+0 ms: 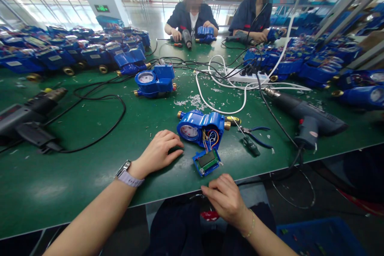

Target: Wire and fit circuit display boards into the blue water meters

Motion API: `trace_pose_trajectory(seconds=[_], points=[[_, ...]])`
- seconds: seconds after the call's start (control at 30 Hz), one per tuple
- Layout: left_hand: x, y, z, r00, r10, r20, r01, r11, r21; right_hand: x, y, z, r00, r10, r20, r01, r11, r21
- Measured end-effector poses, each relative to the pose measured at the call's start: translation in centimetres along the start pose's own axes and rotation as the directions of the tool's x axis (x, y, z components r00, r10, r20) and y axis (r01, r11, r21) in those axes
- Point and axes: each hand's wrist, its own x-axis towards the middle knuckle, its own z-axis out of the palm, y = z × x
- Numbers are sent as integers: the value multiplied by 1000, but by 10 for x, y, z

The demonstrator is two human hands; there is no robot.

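Observation:
A blue meter (198, 125) with brass ends lies on the green table, its round compartment open and coloured wires showing. Those wires run to a small display board (207, 161) in a blue frame, lying in front of the meter. My left hand (162, 149) rests on the table just left of the meter, fingers apart and holding nothing. Below the board, at the table's front edge, my right hand (223, 195) has thumb and fingertips pressed together; whatever may be between them is too small to make out.
Pliers (258, 133) and screwdrivers lie right of the meter. Heat guns (309, 116) rest at both sides, with cables across the table. Another meter (154, 81) stands behind, near a power strip (249, 76). Many meters line both sides; two people sit opposite.

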Motion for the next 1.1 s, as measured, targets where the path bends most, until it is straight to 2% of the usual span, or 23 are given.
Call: trace_pose_trajectory(seconds=[0.2, 0.37, 0.53, 0.67, 0.77, 0.93, 1.0, 1.1], points=[[1, -2, 2, 1000, 9, 6, -10, 1000, 6, -2, -1, 2, 997, 60, -50, -58, 997, 42], [1, -4, 4, 1000, 12, -11, -12, 1000, 5, -2, 2, 7, 999, 48, -22, -47, 998, 47], [1, -8, 1, 999, -5, -51, 6, 1000, 21, -9, 0, -2, 1000, -19, 23, 17, 997, 81], [1, -12, -2, 993, -26, -115, 30, 999, 37, -13, -5, -7, 996, -76, 42, 71, 991, 117], [1, -17, -5, 984, -44, -173, 56, 997, 61, -8, -13, -1, 994, -33, 108, 26, 997, 69], [-3, -28, -12, 961, -94, -261, 123, 988, 98, 5, -24, 12, 962, 75, 264, -58, 996, -72], [-5, -34, -17, 947, -117, -299, 161, 979, 126, 6, -25, 11, 963, 73, 261, -65, 997, -37], [-8, -42, -26, 921, -173, -348, 241, 957, 163, 2, -23, 3, 982, -18, 187, -4, 993, 116]])
